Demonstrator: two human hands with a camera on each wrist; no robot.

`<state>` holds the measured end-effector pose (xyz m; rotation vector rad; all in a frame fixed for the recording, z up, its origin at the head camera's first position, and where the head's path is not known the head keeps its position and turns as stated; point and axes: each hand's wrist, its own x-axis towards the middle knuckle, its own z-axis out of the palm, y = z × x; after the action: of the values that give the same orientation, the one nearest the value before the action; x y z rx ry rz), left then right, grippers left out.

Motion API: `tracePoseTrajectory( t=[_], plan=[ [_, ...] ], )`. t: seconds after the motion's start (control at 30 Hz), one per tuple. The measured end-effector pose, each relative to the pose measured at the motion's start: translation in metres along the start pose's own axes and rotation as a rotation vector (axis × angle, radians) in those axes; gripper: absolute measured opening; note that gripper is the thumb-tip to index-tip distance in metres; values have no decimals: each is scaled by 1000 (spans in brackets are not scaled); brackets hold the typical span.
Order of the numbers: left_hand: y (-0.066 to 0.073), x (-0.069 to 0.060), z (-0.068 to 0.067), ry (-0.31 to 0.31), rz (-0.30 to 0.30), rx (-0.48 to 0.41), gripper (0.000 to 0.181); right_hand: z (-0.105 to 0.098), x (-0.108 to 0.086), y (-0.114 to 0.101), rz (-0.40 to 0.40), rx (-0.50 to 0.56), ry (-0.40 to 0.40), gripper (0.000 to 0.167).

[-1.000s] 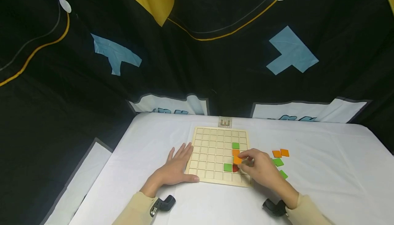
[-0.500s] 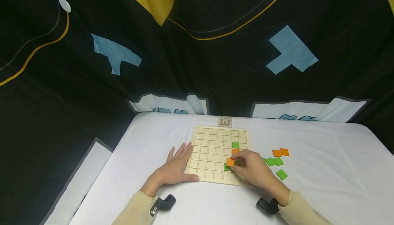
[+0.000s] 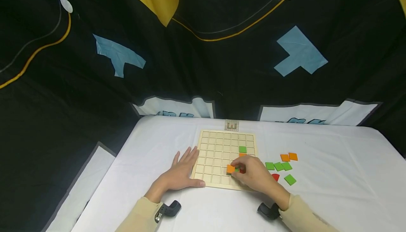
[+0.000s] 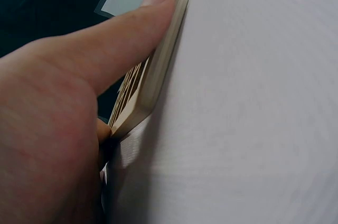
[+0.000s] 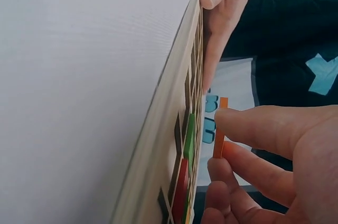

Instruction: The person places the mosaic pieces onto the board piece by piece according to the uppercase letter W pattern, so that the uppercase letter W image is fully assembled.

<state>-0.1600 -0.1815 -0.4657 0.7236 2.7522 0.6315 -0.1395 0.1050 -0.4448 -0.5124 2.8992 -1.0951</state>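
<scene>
A wooden grid board [image 3: 209, 146] lies on the white table. My right hand [image 3: 255, 174] pinches an orange square tile [image 3: 230, 169] between thumb and fingers; in the right wrist view that orange tile [image 5: 221, 129] stands a little off the board's face. Seated in the board are a green tile [image 3: 242, 149] and, below it, an orange tile [image 3: 242, 155] partly covered by the hand. A green tile [image 5: 189, 137] and a red piece [image 5: 180, 192] also sit in it. My left hand [image 3: 179, 175] rests with spread fingers at the board's left edge, its thumb [image 4: 127, 39] on the near edge.
Right of the board lie loose green tiles [image 3: 278, 166], two orange tiles [image 3: 285, 158] and a red piece [image 3: 275, 177], partly hidden by the right hand. A small patterned card [image 3: 231, 125] touches the board's far side. A dark curtain [image 3: 203, 73] hangs behind the table.
My right hand has moved left across the board with the orange tile, from the right-hand columns to left of the lower green tile. The left hand stays still.
</scene>
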Motion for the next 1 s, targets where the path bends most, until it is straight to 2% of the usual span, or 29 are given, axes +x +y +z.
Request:
tracePoseTrajectory(
  t=[0.33, 1.0],
  plan=[
    [-2, 0, 1, -5, -16, 14, 121, 4, 7, -4, -42, -11, -23, 20],
    [0, 0, 1, -3, -12, 2, 121, 11, 12, -6, -83, -118, -36, 20]
  ],
)
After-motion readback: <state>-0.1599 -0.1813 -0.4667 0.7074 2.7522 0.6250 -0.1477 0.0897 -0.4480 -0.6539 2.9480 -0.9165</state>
